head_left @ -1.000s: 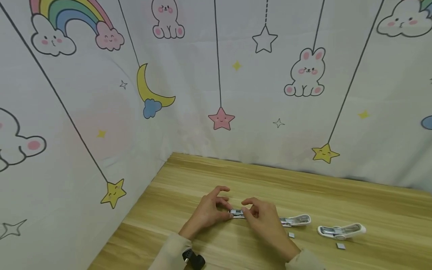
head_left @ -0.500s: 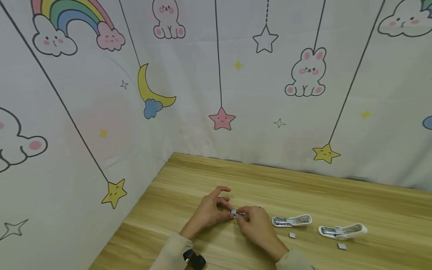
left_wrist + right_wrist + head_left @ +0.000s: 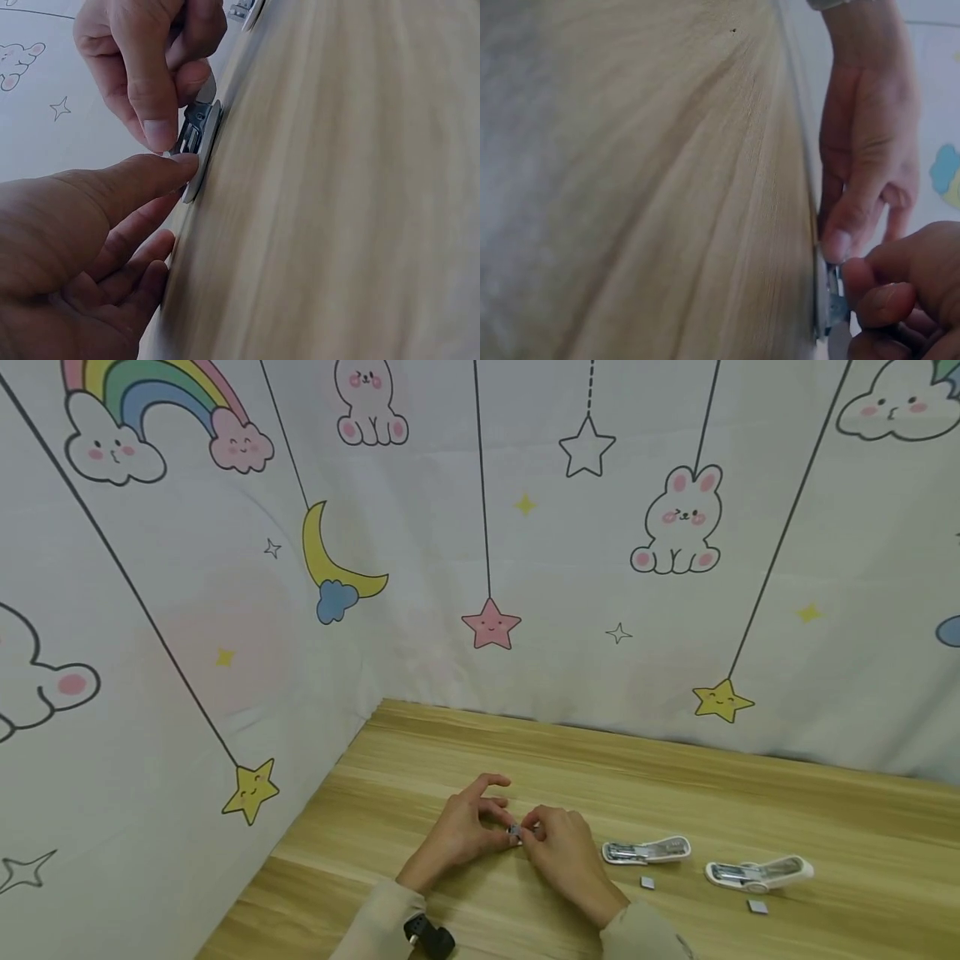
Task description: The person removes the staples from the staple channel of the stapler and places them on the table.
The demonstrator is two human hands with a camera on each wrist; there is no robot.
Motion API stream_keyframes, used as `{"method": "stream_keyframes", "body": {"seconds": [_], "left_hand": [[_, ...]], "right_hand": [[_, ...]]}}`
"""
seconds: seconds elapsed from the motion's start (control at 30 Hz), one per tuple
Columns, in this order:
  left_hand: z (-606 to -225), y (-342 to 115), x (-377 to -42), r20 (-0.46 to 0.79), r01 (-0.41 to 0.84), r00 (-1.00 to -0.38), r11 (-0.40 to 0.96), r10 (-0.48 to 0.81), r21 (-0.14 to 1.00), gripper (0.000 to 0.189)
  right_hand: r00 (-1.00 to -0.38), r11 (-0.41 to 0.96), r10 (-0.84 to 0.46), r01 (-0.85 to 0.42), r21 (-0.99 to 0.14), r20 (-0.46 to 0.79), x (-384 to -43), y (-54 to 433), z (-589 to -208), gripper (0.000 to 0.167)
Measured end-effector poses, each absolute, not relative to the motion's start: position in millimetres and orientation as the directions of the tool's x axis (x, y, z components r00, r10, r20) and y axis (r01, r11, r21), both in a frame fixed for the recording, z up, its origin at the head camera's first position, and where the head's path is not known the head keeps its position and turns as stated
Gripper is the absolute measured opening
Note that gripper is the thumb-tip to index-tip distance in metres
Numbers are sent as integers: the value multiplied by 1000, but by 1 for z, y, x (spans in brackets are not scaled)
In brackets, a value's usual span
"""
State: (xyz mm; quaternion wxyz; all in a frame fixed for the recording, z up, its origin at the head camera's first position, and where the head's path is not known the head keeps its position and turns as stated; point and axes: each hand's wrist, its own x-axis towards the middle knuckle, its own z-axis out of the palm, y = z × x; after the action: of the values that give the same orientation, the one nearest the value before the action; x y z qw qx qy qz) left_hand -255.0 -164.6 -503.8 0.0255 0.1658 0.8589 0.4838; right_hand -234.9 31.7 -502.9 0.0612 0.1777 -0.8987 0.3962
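Observation:
A small stapler [image 3: 207, 150] with a pale base lies opened out on the table, its metal staple channel facing up. My left hand [image 3: 463, 828] pinches its end between thumb and index finger, the other fingers spread behind. Over the channel, my right hand [image 3: 564, 852] holds thumb and index fingertips together on a small grey strip of staples [image 3: 515, 830], mostly hidden by the fingers. In the right wrist view both hands meet at the table's surface, and the stapler's metal part [image 3: 838, 306] shows between them.
Two more white staplers lie opened out to the right, a nearer one [image 3: 647, 852] and a farther one [image 3: 759, 873]. Small grey staple strips [image 3: 647, 882] lie in front of them, one each. A patterned cloth [image 3: 555, 610] hangs behind the wooden table [image 3: 450, 735].
My right hand has moved left, closer to my left fingertips, uncovering the nearer spare stapler. The grey strip is now more hidden between the fingers. My left hand has stayed in place.

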Motion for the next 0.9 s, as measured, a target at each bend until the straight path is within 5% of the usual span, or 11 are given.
{"method": "stream_keyframes", "body": {"seconds": [0.9], "left_hand": [[-506,-166,-256,117,266,-939,467,323,843,76]], "right_hand": [[-895,622,-371,-437,-650,247,-240,32,-500,8]]}}
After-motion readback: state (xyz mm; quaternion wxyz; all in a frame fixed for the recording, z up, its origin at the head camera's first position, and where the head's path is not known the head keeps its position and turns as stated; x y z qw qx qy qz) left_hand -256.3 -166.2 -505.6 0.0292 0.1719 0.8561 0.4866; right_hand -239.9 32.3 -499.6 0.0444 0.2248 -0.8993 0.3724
